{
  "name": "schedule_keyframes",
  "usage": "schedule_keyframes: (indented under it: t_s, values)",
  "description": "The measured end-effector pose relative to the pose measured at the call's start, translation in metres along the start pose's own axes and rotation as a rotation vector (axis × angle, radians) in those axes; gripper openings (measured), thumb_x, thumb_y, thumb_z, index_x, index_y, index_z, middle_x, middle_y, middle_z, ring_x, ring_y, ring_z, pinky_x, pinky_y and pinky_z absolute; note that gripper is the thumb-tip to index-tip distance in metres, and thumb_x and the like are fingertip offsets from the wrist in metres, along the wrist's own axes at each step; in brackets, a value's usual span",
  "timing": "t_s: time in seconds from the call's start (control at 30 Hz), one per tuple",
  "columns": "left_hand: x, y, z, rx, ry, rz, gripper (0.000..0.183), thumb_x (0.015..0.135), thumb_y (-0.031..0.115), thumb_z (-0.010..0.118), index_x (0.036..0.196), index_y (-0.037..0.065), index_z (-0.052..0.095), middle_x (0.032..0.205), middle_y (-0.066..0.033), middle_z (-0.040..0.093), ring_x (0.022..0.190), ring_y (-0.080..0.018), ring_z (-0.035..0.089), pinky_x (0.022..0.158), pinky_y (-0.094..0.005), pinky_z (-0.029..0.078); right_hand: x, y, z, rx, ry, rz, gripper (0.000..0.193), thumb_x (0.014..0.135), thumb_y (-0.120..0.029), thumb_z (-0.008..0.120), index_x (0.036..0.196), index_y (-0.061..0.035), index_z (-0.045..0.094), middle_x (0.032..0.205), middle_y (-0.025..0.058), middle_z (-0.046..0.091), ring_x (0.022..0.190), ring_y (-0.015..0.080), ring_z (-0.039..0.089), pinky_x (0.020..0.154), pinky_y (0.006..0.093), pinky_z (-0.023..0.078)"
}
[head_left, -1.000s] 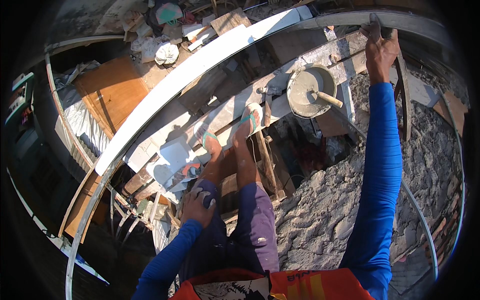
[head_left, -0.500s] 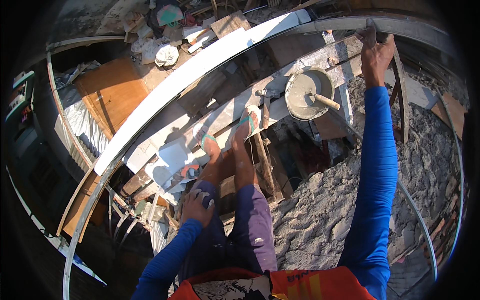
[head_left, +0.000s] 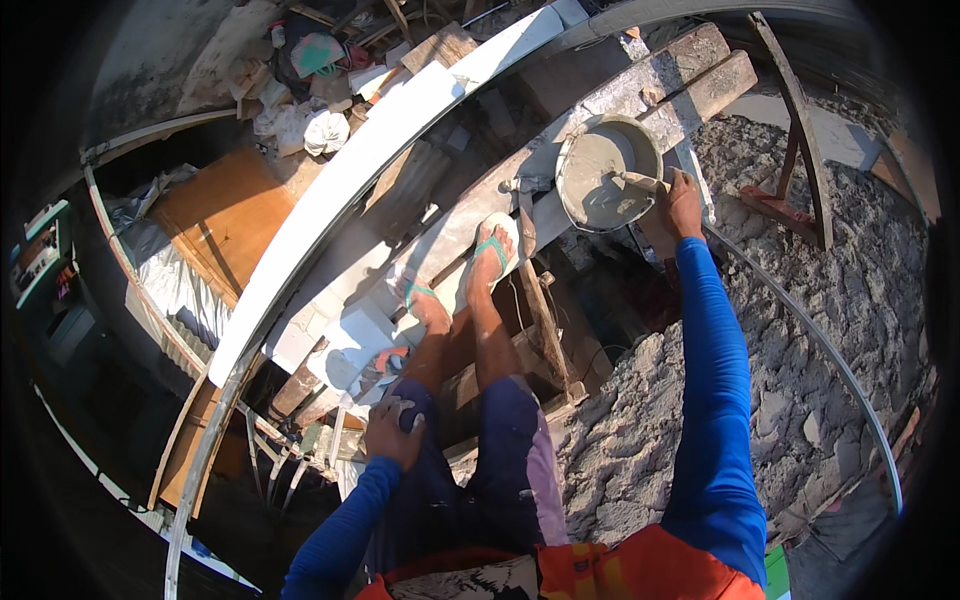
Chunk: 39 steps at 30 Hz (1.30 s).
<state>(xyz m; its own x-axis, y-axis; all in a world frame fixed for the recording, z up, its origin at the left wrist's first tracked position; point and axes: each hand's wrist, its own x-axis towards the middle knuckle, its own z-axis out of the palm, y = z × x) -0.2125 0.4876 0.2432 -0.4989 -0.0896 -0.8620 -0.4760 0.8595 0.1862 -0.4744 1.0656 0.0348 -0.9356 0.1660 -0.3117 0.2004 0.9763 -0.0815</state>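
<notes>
My right hand [head_left: 683,208] is closed round the wooden handle of a trowel [head_left: 640,181]. The blade end is sunk in grey wet mortar, so its shape is hidden. That mortar sits in a round bucket [head_left: 566,190], which stands on the wooden planks beyond my feet. My left hand [head_left: 393,435] rests over my left knee, its fingers apart and nothing held in them. A hammer [head_left: 527,205] lies on the planks left of the bucket, its head toward the far side.
I stand in sandals on narrow planks [head_left: 690,70] over a dark gap. A long white panel [head_left: 330,180] curves across the left. Rough mortar [head_left: 640,430] covers the right side. A wooden brace [head_left: 800,130] stands at far right. An orange-brown board [head_left: 225,220] lies left.
My right hand has come off the beam at the far right and moved down and left onto the trowel handle. The left hand stays on the knee. The view has shifted slightly.
</notes>
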Motion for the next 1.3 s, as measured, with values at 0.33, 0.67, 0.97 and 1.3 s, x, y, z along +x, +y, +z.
schedule_keyframes:
  t_s: [0.33, 0.67, 0.97, 1.3]
  values:
    - [0.029, -0.019, 0.007, -0.290, 0.055, -0.179, 0.036, 0.093, 0.031, 0.072, 0.117, 0.005, 0.071, 0.120, -0.0186, 0.069, 0.117, -0.0348, 0.063, 0.105, -0.0408, 0.047, -0.107, -0.089, 0.020, 0.246, 0.233, -0.037, 0.052, 0.097, -0.014, 0.062, 0.144, 0.0041, 0.048, 0.137, 0.0283, 0.054, 0.131, 0.0441, 0.048, 0.112, 0.0513, 0.039]
    - [0.034, -0.142, 0.089, -0.885, 0.035, -0.584, 0.039, 0.099, 0.033, 0.065, 0.118, 0.000, 0.072, 0.107, -0.0095, 0.075, 0.100, -0.0180, 0.068, 0.093, -0.0330, 0.051, -0.265, -0.175, 0.068, 0.594, -0.361, 0.226, 0.025, 0.104, -0.019, 0.058, 0.120, -0.0004, 0.065, 0.095, 0.0155, 0.072, 0.087, 0.0248, 0.070, 0.079, 0.0366, 0.054]
    - [0.024, -0.176, 0.152, -0.953, 0.061, -0.596, 0.034, 0.100, 0.029, 0.064, 0.115, 0.000, 0.073, 0.104, -0.0108, 0.077, 0.097, -0.0173, 0.070, 0.089, -0.0329, 0.053, -0.253, -0.244, 0.095, 0.676, -0.472, 0.142, 0.024, 0.103, -0.020, 0.058, 0.109, 0.0017, 0.064, 0.081, 0.0125, 0.066, 0.075, 0.0213, 0.064, 0.073, 0.0355, 0.052]
    - [0.074, -0.213, 0.197, -1.063, 0.071, -0.503, 0.035, 0.100, 0.028, 0.064, 0.119, -0.001, 0.072, 0.110, -0.0108, 0.076, 0.101, -0.0178, 0.069, 0.092, -0.0321, 0.053, -0.286, -0.301, 0.067, 0.314, -0.697, 0.115, 0.031, 0.100, -0.025, 0.063, 0.085, 0.0027, 0.063, 0.072, 0.0231, 0.062, 0.063, 0.0348, 0.061, 0.065, 0.0432, 0.049]
